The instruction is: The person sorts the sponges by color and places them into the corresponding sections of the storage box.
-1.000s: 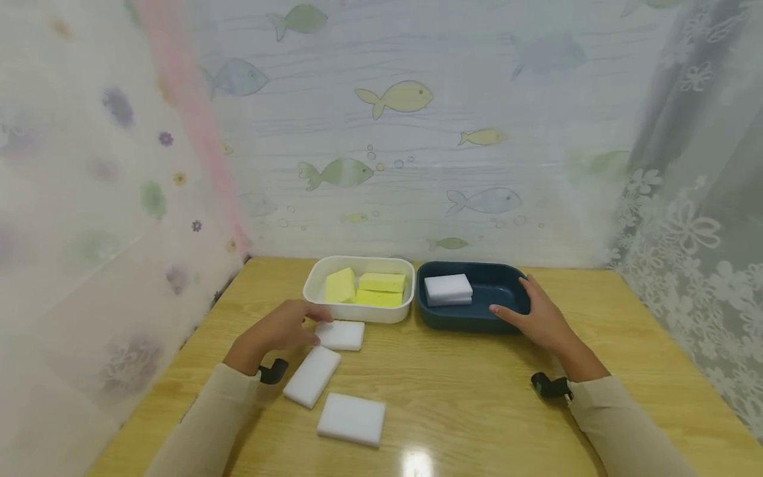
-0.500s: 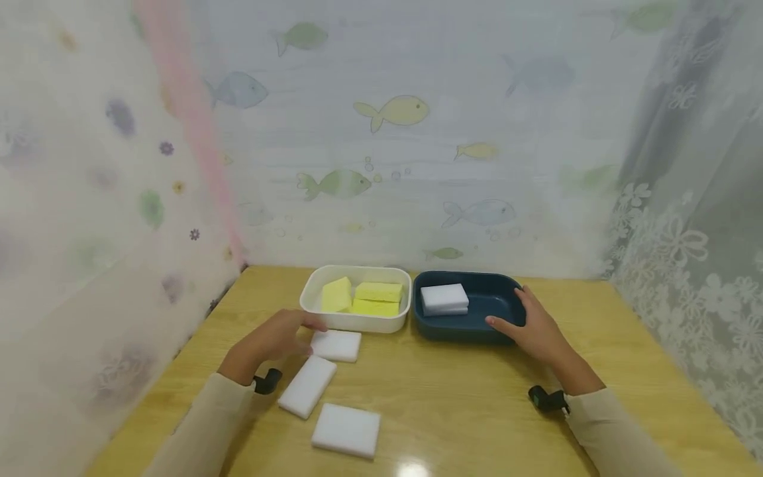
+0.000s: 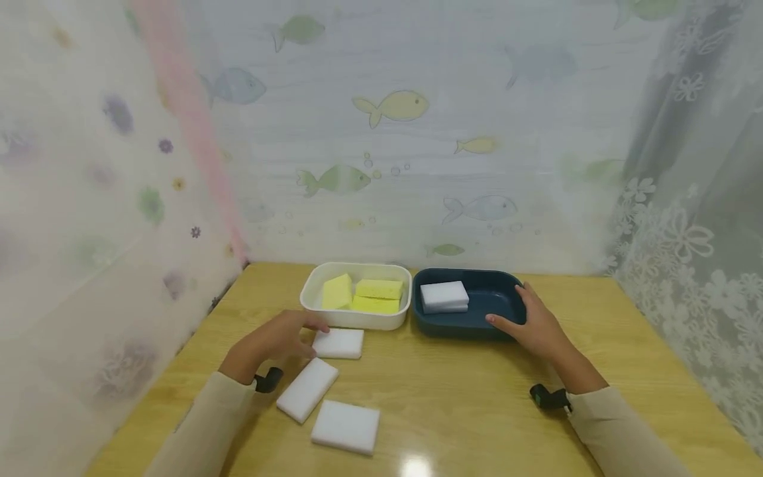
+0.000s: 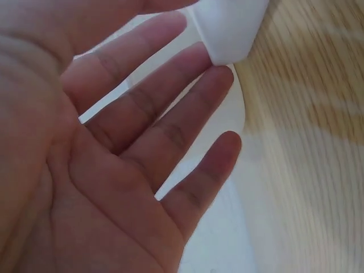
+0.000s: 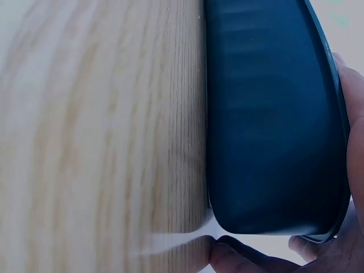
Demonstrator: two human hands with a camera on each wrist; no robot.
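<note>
A white sponge (image 3: 342,344) lies flat just in front of the white basin. My left hand (image 3: 279,338) pinches its left end, forefinger at the far edge and thumb at the near one. In the left wrist view the fingers (image 4: 170,133) reach out long, with a white corner of the sponge (image 4: 230,28) against the middle ones. My right hand (image 3: 539,326) grips the right end of a dark blue basin (image 3: 467,327), thumb over the near rim. Two stacked white sponges (image 3: 444,296) sit at that basin's left. In the right wrist view, the blue basin (image 5: 278,114) fills the middle.
The white basin (image 3: 357,319) holds several yellow sponges (image 3: 377,305) and stands beside the blue one. Two more white sponges, one slanted (image 3: 307,389) and one nearer me (image 3: 346,426), lie on the wooden table (image 3: 465,397). Printed curtains (image 3: 411,159) enclose the back and sides.
The whole head view shifts down, then slightly up, as the head moves. Both hands keep their places at the sponge and the blue basin, which barely move.
</note>
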